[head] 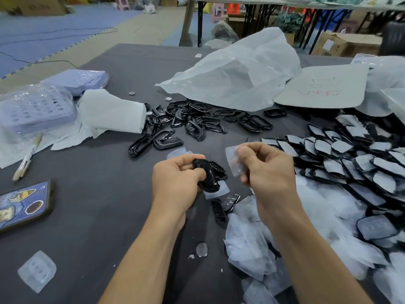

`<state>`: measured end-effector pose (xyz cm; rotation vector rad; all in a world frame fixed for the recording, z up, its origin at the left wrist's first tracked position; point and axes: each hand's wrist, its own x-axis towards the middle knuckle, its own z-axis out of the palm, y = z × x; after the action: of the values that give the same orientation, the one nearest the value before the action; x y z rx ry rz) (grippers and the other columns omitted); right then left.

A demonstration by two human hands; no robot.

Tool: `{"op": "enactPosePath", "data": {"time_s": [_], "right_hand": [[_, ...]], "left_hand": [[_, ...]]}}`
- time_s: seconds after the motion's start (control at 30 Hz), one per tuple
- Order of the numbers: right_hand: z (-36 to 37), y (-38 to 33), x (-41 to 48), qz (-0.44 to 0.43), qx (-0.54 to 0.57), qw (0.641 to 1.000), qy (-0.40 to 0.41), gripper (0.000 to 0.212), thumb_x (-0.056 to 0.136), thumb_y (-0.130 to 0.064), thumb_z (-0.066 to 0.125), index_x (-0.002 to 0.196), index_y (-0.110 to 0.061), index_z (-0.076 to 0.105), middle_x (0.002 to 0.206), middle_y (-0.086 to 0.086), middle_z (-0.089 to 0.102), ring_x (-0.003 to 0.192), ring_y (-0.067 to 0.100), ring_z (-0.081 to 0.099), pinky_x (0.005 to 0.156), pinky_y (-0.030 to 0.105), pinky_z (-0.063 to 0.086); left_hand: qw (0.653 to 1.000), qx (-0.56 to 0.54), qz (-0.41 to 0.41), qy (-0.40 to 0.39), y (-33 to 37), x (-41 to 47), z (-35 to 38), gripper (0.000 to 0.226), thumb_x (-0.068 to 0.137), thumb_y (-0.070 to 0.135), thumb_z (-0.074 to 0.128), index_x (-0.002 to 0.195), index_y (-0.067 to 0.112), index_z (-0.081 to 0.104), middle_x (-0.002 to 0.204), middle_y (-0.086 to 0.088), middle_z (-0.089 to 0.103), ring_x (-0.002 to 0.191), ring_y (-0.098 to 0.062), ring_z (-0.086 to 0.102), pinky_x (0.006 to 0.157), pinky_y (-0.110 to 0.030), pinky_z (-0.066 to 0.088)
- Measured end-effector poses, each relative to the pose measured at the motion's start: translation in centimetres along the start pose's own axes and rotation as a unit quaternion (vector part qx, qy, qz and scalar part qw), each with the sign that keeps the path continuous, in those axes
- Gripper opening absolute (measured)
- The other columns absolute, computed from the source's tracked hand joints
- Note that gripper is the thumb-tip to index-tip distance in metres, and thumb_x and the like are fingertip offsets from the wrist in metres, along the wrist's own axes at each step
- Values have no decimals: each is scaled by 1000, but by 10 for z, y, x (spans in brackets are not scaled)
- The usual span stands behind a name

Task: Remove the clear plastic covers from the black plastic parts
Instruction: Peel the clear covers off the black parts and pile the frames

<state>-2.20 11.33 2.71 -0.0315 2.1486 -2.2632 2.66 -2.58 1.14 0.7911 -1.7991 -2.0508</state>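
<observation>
- One black part (pixel 207 174) gripped in left hand (pixel 175 178), fingers curled round it, above table (pixel 105 205) centre.
- Right hand (pixel 267 170) pinches clear cover (pixel 234 161), just apart from part.
- Bare table left of forearms; covered parts (pixel 350 159) crowd right side.

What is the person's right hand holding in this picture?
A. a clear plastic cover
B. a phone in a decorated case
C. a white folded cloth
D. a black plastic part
A: the right hand pinches a clear plastic cover between thumb and fingers, while the left hand grips the black plastic part.
</observation>
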Motion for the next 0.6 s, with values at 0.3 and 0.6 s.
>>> {"op": "enactPosePath", "data": {"time_s": [0.3, 0.6], "right_hand": [[-1, 14, -11, 35, 98, 993, -63, 10, 88, 5, 74, 92, -4, 75, 64, 6, 68, 48, 12, 58, 47, 21, 49], [-1, 18, -9, 16, 46, 996, -79, 19, 90, 7, 68, 89, -8, 79, 65, 2, 69, 54, 8, 58, 52, 22, 50]], "left_hand": [[998, 15, 30, -62, 2, -6, 10, 34, 78, -19, 66, 91, 10, 80, 80, -13, 79, 74, -35, 78, 69, -44, 66], [997, 22, 41, -56, -2, -7, 12, 39, 77, -16, 67, 86, 19, 81, 79, -13, 79, 72, -32, 72, 72, -55, 62]]}}
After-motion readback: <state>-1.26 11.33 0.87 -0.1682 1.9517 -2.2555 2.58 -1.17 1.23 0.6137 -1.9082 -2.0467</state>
